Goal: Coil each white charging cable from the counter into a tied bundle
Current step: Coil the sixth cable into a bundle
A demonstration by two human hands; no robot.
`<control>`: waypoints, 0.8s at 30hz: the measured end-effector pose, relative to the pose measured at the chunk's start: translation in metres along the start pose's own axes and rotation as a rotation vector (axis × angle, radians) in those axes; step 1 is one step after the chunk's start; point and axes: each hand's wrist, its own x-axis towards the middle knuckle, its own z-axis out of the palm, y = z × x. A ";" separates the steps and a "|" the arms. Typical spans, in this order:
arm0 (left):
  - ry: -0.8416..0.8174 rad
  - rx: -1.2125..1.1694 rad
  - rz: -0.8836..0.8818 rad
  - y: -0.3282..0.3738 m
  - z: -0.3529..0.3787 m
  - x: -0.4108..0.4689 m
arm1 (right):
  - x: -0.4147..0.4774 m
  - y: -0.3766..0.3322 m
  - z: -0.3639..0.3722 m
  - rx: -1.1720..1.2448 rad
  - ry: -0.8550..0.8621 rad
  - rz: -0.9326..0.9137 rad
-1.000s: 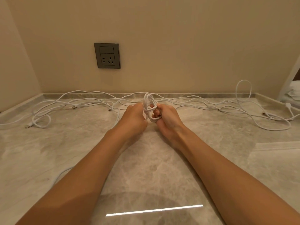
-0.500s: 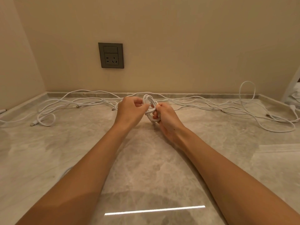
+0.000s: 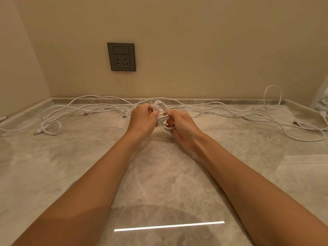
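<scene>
A small coil of white charging cable [image 3: 161,110] stands between my two hands above the marble counter [image 3: 159,174]. My left hand [image 3: 142,119] pinches the coil's left side with thumb and fingers. My right hand [image 3: 181,126] has its fingers curled through the lower loops. Several loose white cables [image 3: 88,110] sprawl along the back of the counter to the left, and more loose cable [image 3: 276,121] lies to the right.
A grey wall socket [image 3: 121,57] sits on the beige wall above the counter. A cable loop with a plug end [image 3: 48,128] lies at the left. Something white [image 3: 324,102] shows at the far right edge.
My left hand has shifted its grip up onto the coil's side, and the coil has tipped lower between the hands. The camera view moved slightly.
</scene>
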 end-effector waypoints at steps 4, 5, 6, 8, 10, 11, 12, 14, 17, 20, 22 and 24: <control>0.057 -0.022 -0.021 0.000 0.000 0.000 | -0.002 -0.001 0.000 0.031 -0.074 -0.019; 0.057 -0.026 -0.025 -0.001 -0.001 0.001 | -0.002 0.000 0.000 0.034 -0.091 -0.026; 0.045 -0.043 -0.036 -0.001 -0.001 0.002 | -0.002 0.001 -0.002 0.029 -0.103 -0.028; -0.007 -0.074 -0.074 -0.002 -0.002 0.002 | -0.002 0.004 -0.005 0.013 -0.104 -0.020; -0.039 -0.090 -0.077 -0.002 0.000 0.000 | -0.002 0.005 -0.008 0.000 -0.080 -0.017; -0.040 -0.072 -0.048 0.000 0.001 -0.002 | -0.001 0.005 -0.009 -0.014 -0.073 -0.028; -0.035 -0.029 -0.002 0.000 0.002 -0.004 | 0.000 0.005 -0.010 -0.049 -0.070 -0.038; -0.015 0.086 0.113 0.000 0.003 -0.008 | 0.002 0.006 -0.009 -0.129 -0.060 -0.042; -0.013 0.145 0.172 -0.001 0.004 -0.008 | 0.003 0.009 -0.010 -0.177 -0.056 -0.032; -0.046 0.151 0.155 -0.001 0.003 -0.008 | 0.003 0.009 -0.011 -0.171 -0.090 -0.029; -0.073 0.115 0.133 -0.001 0.001 -0.009 | 0.001 0.009 -0.011 -0.156 -0.104 -0.013; -0.106 0.089 0.118 -0.001 -0.001 -0.010 | 0.001 0.008 -0.011 -0.153 -0.087 0.000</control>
